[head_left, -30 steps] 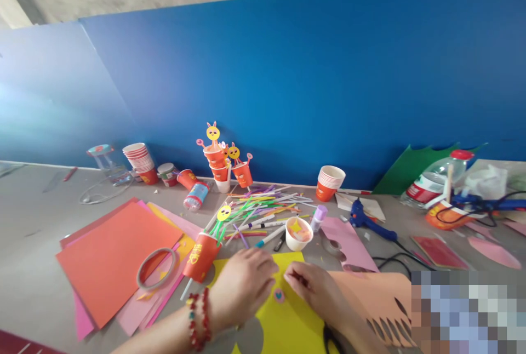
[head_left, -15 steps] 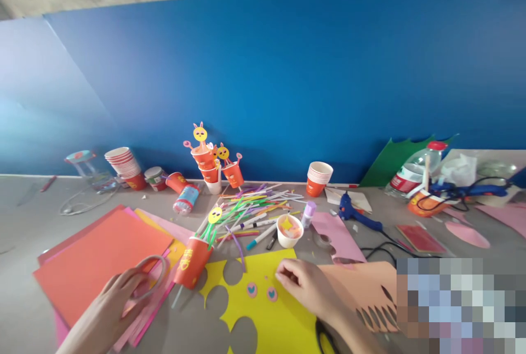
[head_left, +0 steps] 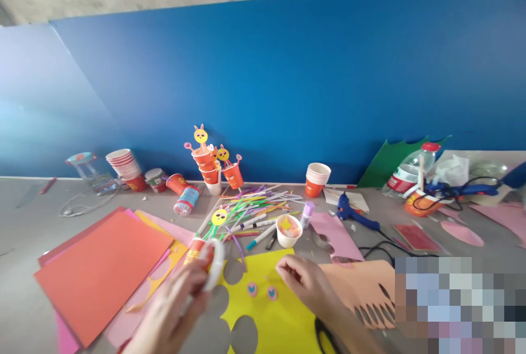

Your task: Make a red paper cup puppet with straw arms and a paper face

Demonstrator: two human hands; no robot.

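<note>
My left hand [head_left: 176, 299], slightly blurred, grips a whitish roll of tape [head_left: 216, 266] in front of an orange-red paper cup [head_left: 192, 252]. Green stems and a round yellow face [head_left: 219, 217] rise from that cup, which is partly hidden. My right hand [head_left: 306, 284] rests with curled, closed fingers at the upper right of a yellow sheet [head_left: 283, 324] with round cut-outs. Whatever its fingertips hold, if anything, cannot be seen. Just left of it, two small pink ovals with blue hearts [head_left: 272, 292] lie on the sheet. Below my right forearm shows a black scissors handle [head_left: 324, 337].
Orange and pink sheets [head_left: 102, 266] lie on the left. Behind are pipe cleaners and markers [head_left: 255, 214], a white cup of cut-outs [head_left: 289, 232], a glue stick [head_left: 307, 214] and decorated cups [head_left: 205, 162]. A blue glue gun [head_left: 355, 214] trails its cable at right.
My left hand has lifted the tape roll off the coloured papers and moved it right, in front of the orange-red cup. My right hand has stayed in place.
</note>
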